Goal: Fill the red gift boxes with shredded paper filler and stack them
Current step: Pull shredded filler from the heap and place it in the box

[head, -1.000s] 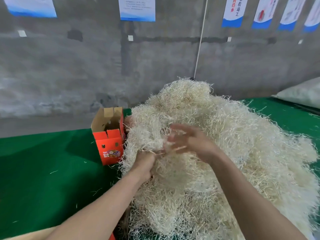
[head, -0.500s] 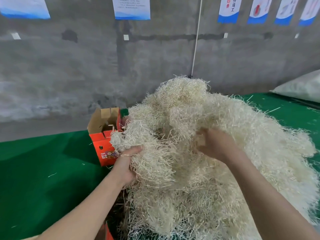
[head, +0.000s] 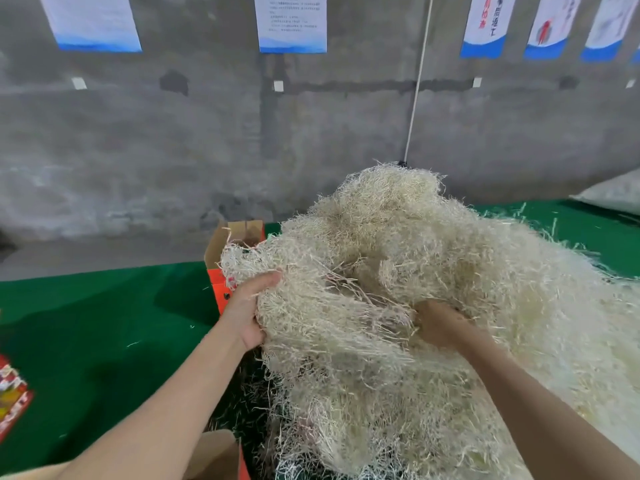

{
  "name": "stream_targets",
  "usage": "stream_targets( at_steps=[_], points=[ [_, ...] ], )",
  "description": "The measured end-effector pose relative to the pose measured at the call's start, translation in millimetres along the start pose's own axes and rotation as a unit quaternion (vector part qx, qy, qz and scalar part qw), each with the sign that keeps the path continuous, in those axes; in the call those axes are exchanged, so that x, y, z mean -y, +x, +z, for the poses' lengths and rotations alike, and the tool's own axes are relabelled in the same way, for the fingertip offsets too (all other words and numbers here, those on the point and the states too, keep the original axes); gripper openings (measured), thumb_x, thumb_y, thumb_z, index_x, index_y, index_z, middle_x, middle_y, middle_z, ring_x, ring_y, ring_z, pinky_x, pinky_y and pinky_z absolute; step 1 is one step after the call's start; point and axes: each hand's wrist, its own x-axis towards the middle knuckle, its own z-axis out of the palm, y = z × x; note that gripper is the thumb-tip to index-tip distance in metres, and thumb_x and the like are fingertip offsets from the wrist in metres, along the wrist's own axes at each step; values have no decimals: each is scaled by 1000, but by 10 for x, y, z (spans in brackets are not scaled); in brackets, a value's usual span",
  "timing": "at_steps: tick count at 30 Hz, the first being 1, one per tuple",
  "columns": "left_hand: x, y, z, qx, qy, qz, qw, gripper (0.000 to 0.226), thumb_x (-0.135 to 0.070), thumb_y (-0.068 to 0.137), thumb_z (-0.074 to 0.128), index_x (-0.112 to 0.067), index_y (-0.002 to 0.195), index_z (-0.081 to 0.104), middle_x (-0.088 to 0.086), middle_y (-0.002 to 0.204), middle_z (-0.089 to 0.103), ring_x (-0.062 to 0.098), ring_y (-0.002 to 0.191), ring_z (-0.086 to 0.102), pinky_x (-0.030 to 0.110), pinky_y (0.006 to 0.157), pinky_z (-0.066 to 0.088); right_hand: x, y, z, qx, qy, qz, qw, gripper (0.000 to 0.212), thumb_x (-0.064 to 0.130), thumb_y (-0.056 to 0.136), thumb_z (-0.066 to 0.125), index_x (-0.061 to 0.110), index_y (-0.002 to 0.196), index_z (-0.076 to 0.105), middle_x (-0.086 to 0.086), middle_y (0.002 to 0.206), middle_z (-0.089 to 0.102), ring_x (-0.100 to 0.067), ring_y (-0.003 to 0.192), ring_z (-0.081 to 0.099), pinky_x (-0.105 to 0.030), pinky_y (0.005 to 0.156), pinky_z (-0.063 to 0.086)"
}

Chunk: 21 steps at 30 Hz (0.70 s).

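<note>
A big heap of pale shredded paper filler (head: 450, 289) covers the right half of the green table (head: 104, 323). My left hand (head: 246, 313) grips a wad of filler at the heap's left edge, thumb on top. My right hand (head: 440, 323) is dug into the heap, fingers buried in the strands and gripping them. An open red gift box (head: 221, 268) with brown inner flaps stands behind my left hand, mostly hidden by the lifted wad. Another box's brown flap and red edge (head: 221, 455) show at the bottom, under my left forearm.
Red printed box pieces (head: 14, 400) lie at the table's left edge. A white sack (head: 613, 195) rests at the far right. A grey concrete wall with posters and a hanging white cord (head: 419, 81) stands behind the table. Loose strands are scattered on the green cloth.
Both hands have pulled apart and drawn a wad of filler loose from the heap. My left hand has moved left toward the open box; my right hand has sunk deeper and lower.
</note>
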Motion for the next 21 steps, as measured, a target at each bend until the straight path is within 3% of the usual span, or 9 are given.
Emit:
stream_targets(
  at_steps=[4,7,9,11,12,14,15,18,21],
  points=[
    [-58,3,-18,-13,-11,-8,1000,6,-20,82,61,-18,86,65,10,78,73,26,68,70,36,66,49,316,-244,-476,-87,110,-144,980,60,33,80,66,24,133,40,2,133,51,-12,110,53,-26,94,43],
    [-54,-18,13,17,-26,7,999,31,-22,71,66,-12,100,64,15,97,71,30,85,69,42,77,51,829,-390,-464,-5,121,-240,963,125,51,60,77,40,141,-18,21,148,-7,-10,138,-7,-40,109,-5],
    [-70,-40,23,37,-26,-7,999,42,-25,64,68,-10,103,64,17,102,69,32,90,67,44,79,52,1132,-372,-169,29,88,-229,969,136,50,58,77,31,137,-32,9,149,-3,-10,137,-10,-45,108,-19],
    [-103,-79,18,59,-2,-37,998,29,-26,61,69,-12,86,72,15,91,72,31,79,70,41,67,55,1191,-269,93,-4,88,-163,983,101,31,71,73,17,146,6,-8,125,53,-20,124,45,-44,114,19],
    [-119,-107,1,66,18,-51,996,21,-26,59,68,-13,75,74,14,85,72,30,73,70,39,62,55,1135,-220,136,-29,91,-137,986,64,18,80,66,12,134,32,-6,104,61,-18,97,58,-33,98,42],
    [-134,-118,-74,86,87,-59,991,14,-25,59,67,-15,66,73,12,82,71,27,72,70,36,62,55,974,-115,109,-51,96,-82,991,11,4,86,53,9,96,54,-5,90,61,-12,70,55,-18,68,51],
    [-139,-122,-111,105,150,-67,981,12,-26,61,66,-19,66,74,8,88,70,23,78,70,35,68,55,912,-73,70,-56,107,-65,991,6,2,86,52,7,84,55,-5,87,61,-12,66,54,-18,65,52],
    [-148,-180,-20,204,456,-153,853,15,-42,68,69,-38,82,68,-16,116,57,6,108,53,31,101,37,840,-44,-45,-95,131,-42,986,7,-2,86,53,0,92,58,-12,103,61,-16,81,55,-20,76,48],
    [25,-79,284,262,690,-181,650,31,-54,71,71,-32,93,66,-15,102,66,5,78,58,18,69,48,839,-45,-42,-133,88,-75,984,41,-8,83,50,5,123,48,-8,113,55,-16,96,51,-16,81,39]
  ],
)
